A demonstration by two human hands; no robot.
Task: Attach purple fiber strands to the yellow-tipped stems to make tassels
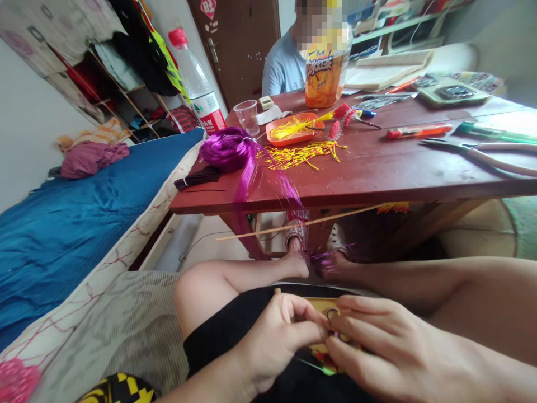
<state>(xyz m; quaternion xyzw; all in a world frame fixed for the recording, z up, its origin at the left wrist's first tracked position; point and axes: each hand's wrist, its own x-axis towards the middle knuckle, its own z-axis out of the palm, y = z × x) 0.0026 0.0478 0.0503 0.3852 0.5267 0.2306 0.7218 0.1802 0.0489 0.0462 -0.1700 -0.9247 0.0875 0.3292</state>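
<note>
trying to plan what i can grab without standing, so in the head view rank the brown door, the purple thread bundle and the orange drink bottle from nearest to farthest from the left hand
1. Purple thread bundle: on the left end of the table.
2. Orange drink bottle: toward the table's far side.
3. Brown door: beyond the table.

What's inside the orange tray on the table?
Mainly thin yellow strands, heaped in the orange tray. The floor under the heap is covered, so anything beneath cannot be seen.

Small dark curved piece (328, 314) between fingers (308, 332)
</note>
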